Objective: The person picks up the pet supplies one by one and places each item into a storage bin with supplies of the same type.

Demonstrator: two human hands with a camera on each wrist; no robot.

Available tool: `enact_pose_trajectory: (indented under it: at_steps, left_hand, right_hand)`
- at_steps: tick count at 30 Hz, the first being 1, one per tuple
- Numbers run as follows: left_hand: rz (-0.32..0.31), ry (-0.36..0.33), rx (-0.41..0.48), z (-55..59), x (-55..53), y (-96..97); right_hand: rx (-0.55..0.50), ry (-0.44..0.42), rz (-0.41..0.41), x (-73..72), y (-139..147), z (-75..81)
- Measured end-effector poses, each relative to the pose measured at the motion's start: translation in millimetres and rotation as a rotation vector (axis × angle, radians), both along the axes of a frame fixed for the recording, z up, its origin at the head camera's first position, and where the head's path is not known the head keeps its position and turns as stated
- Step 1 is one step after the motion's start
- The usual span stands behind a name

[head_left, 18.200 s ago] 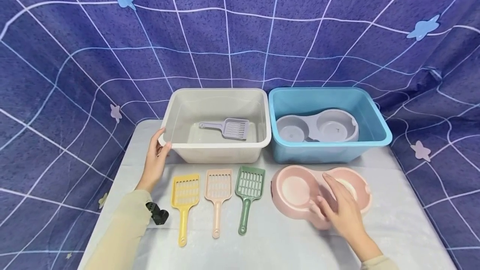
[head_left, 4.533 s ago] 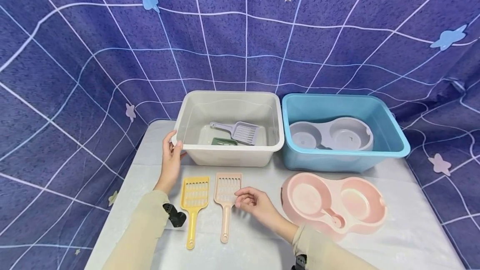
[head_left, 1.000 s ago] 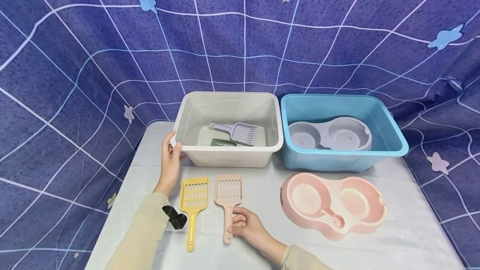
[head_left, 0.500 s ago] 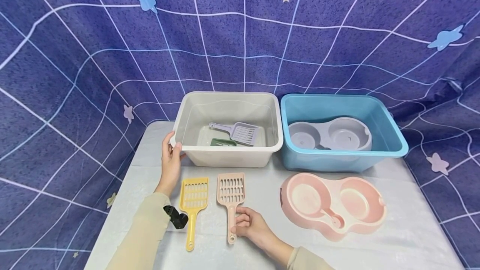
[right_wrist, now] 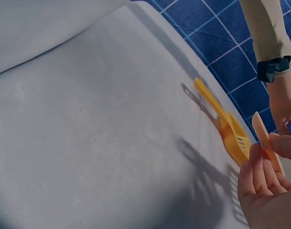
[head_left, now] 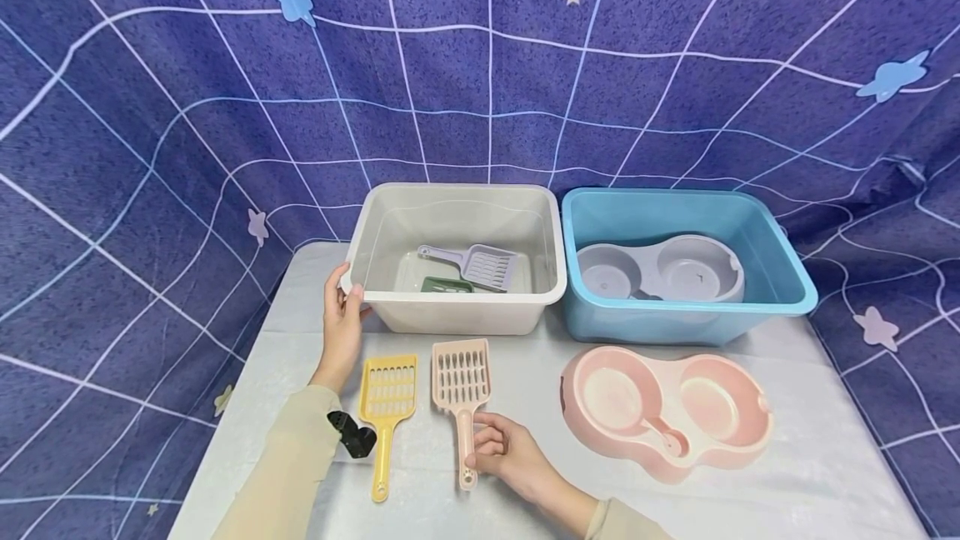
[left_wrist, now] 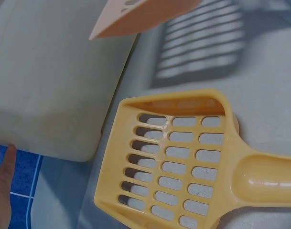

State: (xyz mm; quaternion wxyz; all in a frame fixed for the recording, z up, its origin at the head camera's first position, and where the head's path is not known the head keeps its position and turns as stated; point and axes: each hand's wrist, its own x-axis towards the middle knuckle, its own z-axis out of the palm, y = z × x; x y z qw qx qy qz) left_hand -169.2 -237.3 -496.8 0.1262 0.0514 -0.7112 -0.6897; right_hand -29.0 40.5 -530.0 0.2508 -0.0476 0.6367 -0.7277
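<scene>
My right hand (head_left: 513, 461) pinches the handle of a pale pink litter scoop (head_left: 461, 375) between thumb and fingers. In the left wrist view the pink scoop (left_wrist: 145, 19) hangs above the table, its slotted shadow falling below. My left hand (head_left: 341, 327) holds the near left corner of the off-white litter box (head_left: 457, 312), thumb on the rim. Inside the box lie a lilac litter scoop (head_left: 487, 267) and a green litter scoop (head_left: 447, 284), the green one partly hidden by the front wall. A yellow litter scoop (head_left: 387, 390) lies on the table beside my left wrist.
Right of the off-white box stands a blue litter box (head_left: 682, 319) with a grey double pet bowl (head_left: 651, 267) inside. A pink double bowl (head_left: 671, 394) sits in front of it on the table (head_left: 817, 473). A patterned blue curtain (head_left: 450, 65) hangs behind.
My right hand has left the pink bowl, gripped the pink scoop and raised it slightly. Earlier, the green scoop went from the table into the off-white box. My left hand stays at the corner.
</scene>
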Motion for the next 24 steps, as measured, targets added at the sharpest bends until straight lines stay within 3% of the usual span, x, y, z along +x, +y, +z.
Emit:
enact_pose_trajectory:
  at_steps: [24]
  left_hand:
    - [0.004,-0.016,0.006,4.7,3.2,0.3]
  right_hand:
    - [-0.083,0.047,0.062,6.3,14.1,26.8]
